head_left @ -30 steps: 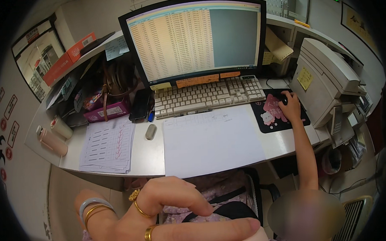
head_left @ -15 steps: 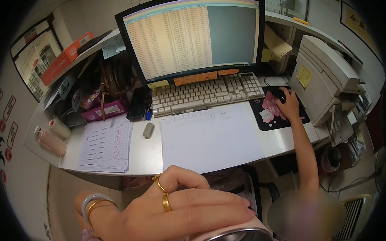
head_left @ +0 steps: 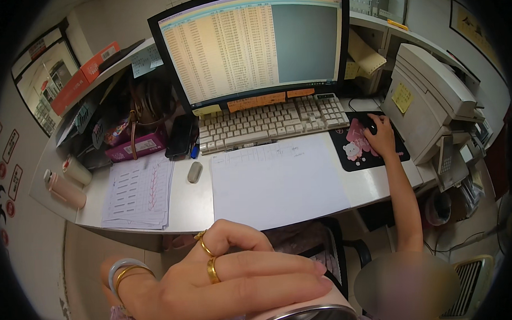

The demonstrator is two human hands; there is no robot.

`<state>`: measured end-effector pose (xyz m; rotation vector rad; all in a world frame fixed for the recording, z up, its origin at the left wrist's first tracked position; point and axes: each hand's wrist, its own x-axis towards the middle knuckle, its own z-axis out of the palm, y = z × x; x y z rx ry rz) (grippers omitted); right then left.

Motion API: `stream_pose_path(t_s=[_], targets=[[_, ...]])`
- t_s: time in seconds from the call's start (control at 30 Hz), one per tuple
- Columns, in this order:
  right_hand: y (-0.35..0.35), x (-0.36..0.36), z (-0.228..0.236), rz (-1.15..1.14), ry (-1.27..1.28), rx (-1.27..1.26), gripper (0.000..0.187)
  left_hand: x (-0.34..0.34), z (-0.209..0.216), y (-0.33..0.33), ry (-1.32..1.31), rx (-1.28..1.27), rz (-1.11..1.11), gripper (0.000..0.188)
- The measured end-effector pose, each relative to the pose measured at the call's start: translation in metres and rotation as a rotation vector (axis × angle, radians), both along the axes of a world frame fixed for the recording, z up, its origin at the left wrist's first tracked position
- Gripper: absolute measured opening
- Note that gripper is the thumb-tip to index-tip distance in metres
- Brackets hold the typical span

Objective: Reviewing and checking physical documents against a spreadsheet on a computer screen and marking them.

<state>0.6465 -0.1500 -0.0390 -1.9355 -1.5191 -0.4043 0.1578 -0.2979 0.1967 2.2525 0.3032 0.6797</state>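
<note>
Close below the view, my left hand (head_left: pixel 215 280) is wrapped round a pink metal cup (head_left: pixel 301 312); the steel rim and inner wall show, while its lower body and the thumb are hidden. Gold rings and bangles are on that hand. Farther off to the right, my right hand (head_left: pixel 383 134) rests over a dark computer mouse (head_left: pixel 372 124) on a black mouse pad (head_left: pixel 346 161) with a pink bear print. A monitor (head_left: pixel 252 50) showing a table stands behind a pale keyboard (head_left: pixel 255 126). In front of the keyboard lies a large white sheet (head_left: pixel 276 187).
Left on the desk are stacked forms (head_left: pixel 134 192), two bottles (head_left: pixel 65 189), a purple box (head_left: pixel 134 146), a black phone (head_left: pixel 179 139) and a small grey oval object (head_left: pixel 195 172). A printer (head_left: pixel 428 97) stands right. The desk's front edge (head_left: pixel 193 232) lies beyond my left hand.
My left hand and the cup have shifted slightly left in the picture. The desk scene has moved a little the same way; my right hand stays on the mouse.
</note>
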Motion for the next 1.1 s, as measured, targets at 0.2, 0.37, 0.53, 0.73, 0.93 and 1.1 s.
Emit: stream_pose_path(t_s=[0.2,0.37,0.53,0.73,0.93,1.1], targets=[[0.001,-0.001,0.001,0.004,0.02,-0.004,0.049,0.005,0.01,0.005,-0.035,0.164,-0.12,0.054],[0.001,-0.003,0.002,0.004,0.026,-0.006,0.05,0.007,0.013,0.008,-0.056,0.272,-0.207,0.066],[0.001,-0.004,0.002,0.031,0.029,0.012,0.049,0.008,0.012,0.009,-0.057,0.294,-0.209,0.064],[0.0,0.001,-0.001,0.043,0.022,0.007,0.044,0.008,0.009,0.01,-0.088,0.266,-0.225,0.061],[0.002,-0.001,-0.002,0.049,0.036,0.001,0.04,0.008,0.01,0.008,-0.055,0.312,-0.21,0.06],[0.004,0.002,-0.003,0.059,0.02,0.024,0.04,0.01,0.009,0.008,-0.098,0.303,-0.212,0.06]])
